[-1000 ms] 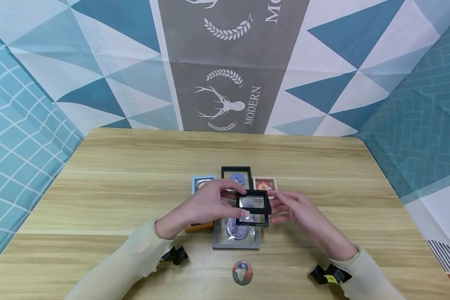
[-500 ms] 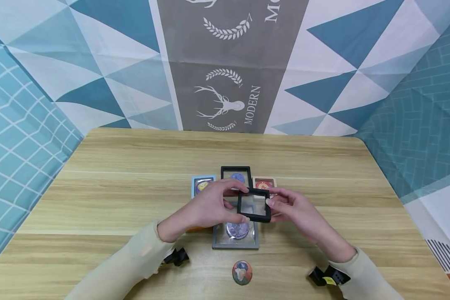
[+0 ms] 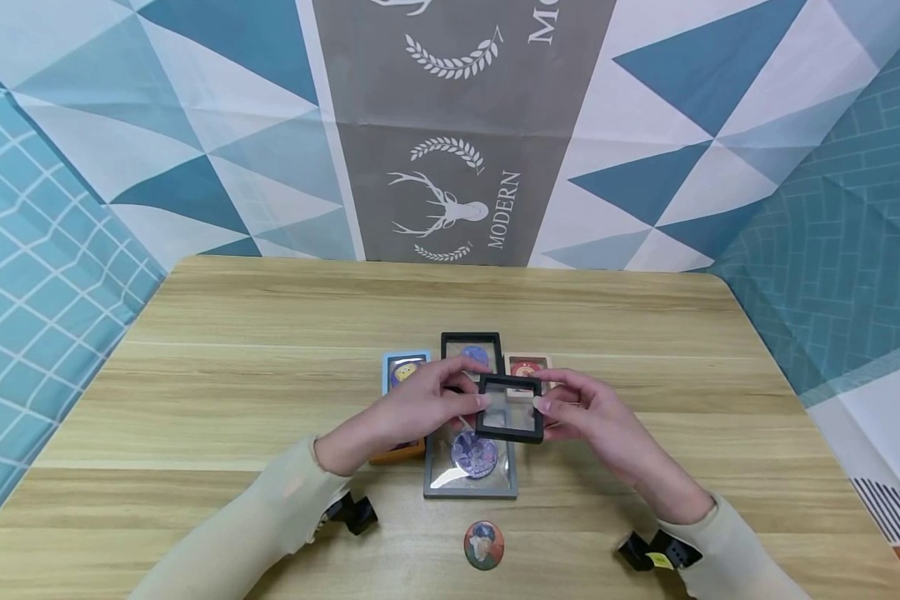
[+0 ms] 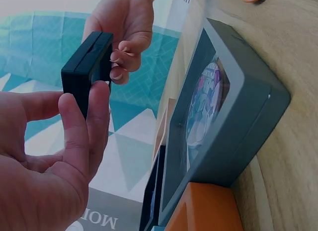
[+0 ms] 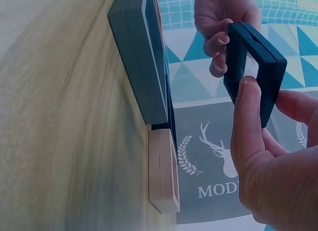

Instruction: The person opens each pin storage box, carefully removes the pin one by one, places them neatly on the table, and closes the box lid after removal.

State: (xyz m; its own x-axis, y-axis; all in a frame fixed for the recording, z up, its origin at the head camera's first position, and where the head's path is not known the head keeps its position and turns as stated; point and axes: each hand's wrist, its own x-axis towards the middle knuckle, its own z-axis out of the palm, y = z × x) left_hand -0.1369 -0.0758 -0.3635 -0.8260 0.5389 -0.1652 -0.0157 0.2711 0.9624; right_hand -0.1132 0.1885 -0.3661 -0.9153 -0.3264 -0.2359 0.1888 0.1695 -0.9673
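Note:
Both hands hold a small square black display frame with a clear film window, raised above several other framed badges in the head view. My left hand pinches its left side between thumb and fingers; my right hand pinches its right side. The black frame appears edge-on in the left wrist view, with a thin seam between its two closed halves. No badge shows in its window. Nearer the front lies a loose round badge with a painted portrait on it.
Below the hands lies a grey frame with a purple badge. Around it are a black frame with a blue badge, a light blue frame, a pale pink frame and an orange frame, all on the wooden table.
One second ago the black frame's two halves stood apart like a hinged lid; they are now together. The left thumb has moved up along the frame's left side.

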